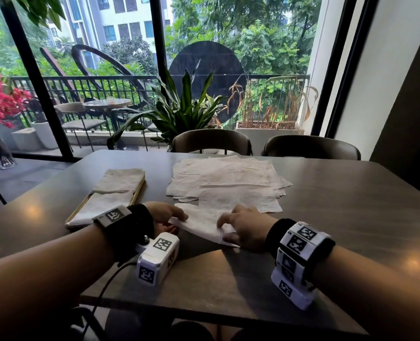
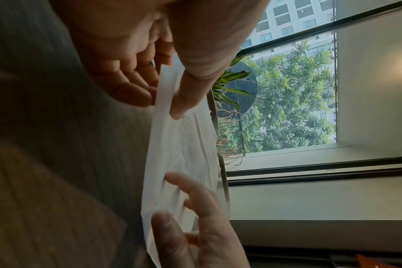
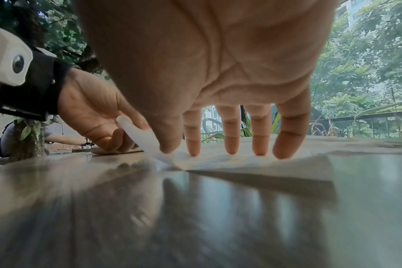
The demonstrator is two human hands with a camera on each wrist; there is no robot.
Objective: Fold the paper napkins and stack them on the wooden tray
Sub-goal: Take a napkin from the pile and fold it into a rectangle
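Observation:
A white paper napkin (image 1: 199, 226) lies on the dark table near me, its left edge lifted. My left hand (image 1: 169, 216) pinches that raised edge between thumb and fingers (image 2: 179, 107). On the napkin's right part my right hand (image 1: 238, 225) presses down with straight, spread fingertips (image 3: 231, 146), the thumb beside them. A loose pile of unfolded napkins (image 1: 228, 183) spreads just beyond. To the left is the wooden tray (image 1: 140, 190), holding two folded napkin stacks (image 1: 120, 180).
The table (image 1: 339, 217) has bare surface on its right side and in front of my hands. Two dark chairs (image 1: 211, 141) stand at the far edge, with a potted plant (image 1: 179, 112) and a large window behind them.

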